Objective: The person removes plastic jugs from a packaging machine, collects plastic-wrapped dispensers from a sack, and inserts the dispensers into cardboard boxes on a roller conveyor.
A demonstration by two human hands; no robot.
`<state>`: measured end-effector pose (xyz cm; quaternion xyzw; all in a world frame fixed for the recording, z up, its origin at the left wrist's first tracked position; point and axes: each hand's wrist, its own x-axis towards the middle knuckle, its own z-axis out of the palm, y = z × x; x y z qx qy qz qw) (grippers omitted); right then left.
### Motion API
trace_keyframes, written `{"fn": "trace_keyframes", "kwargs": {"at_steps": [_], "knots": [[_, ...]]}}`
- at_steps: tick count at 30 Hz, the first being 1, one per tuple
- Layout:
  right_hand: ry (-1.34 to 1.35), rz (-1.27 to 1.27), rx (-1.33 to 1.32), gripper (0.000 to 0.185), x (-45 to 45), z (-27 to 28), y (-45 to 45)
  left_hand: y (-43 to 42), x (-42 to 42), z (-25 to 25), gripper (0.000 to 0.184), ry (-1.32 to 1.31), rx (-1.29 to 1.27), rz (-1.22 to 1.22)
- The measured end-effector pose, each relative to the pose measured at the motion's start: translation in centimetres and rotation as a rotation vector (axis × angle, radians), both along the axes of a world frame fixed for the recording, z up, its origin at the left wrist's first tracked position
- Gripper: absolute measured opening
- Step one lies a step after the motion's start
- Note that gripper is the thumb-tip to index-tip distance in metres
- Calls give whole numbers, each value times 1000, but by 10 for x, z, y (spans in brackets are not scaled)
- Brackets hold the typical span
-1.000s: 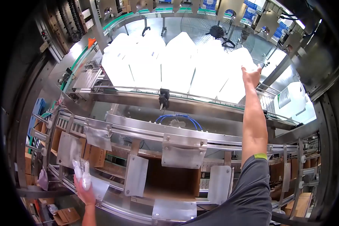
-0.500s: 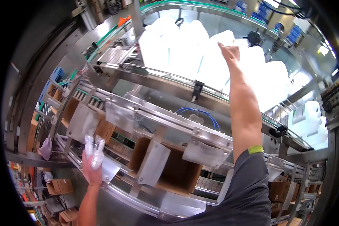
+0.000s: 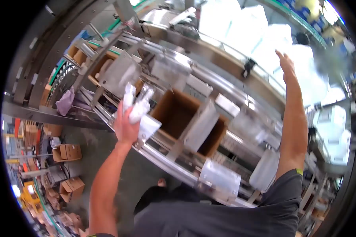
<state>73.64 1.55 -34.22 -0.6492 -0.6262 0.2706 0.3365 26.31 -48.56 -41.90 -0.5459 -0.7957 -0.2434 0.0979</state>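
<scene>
My left hand (image 3: 126,125) is closed around a bundle of white pieces in clear plastic wrap (image 3: 140,108), their exact kind not clear. It is held over the near rail, beside a metal guide plate (image 3: 148,127) and an open cardboard box (image 3: 174,114). With the arm stretched out, my right hand (image 3: 286,66) is in front of a row of large white jugs (image 3: 249,29) on the far conveyor. Its index finger points out and nothing shows in it. Glare washes out the jugs' edges, so contact with them cannot be told.
Metal rails (image 3: 162,158) and guide plates (image 3: 201,126) run across in front of me. More translucent jugs (image 3: 332,132) stand at the right. A purple cloth (image 3: 65,102) hangs on the frame at left. Cardboard boxes (image 3: 67,152) are lower left.
The view has turned and shifted left and down. My right hand has come lower off the jug tops and its fingers have loosened. My left hand still holds the wrapped pieces.
</scene>
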Motion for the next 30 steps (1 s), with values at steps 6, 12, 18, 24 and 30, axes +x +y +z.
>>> {"fn": "trace_keyframes", "kwargs": {"at_steps": [6, 12, 18, 24, 30], "knots": [[134, 123, 652, 17, -32, 66, -399, -4, -17, -24, 53, 89, 10, -116], [713, -584, 160, 12, -57, -78, -798, 12, -59, -43, 37, 837, -471, -154], [189, -1110, -470, 23, -157, -196, -1187, -81, -4, -103, 42, 360, 124, -598], [174, -1846, -521, 22, -177, -228, -1413, -343, 87, -180, 51, -121, -251, -1156], [-1, -2055, -152, 22, -26, -280, -1534, -524, 93, -221, 61, -249, -645, -1111]]}}
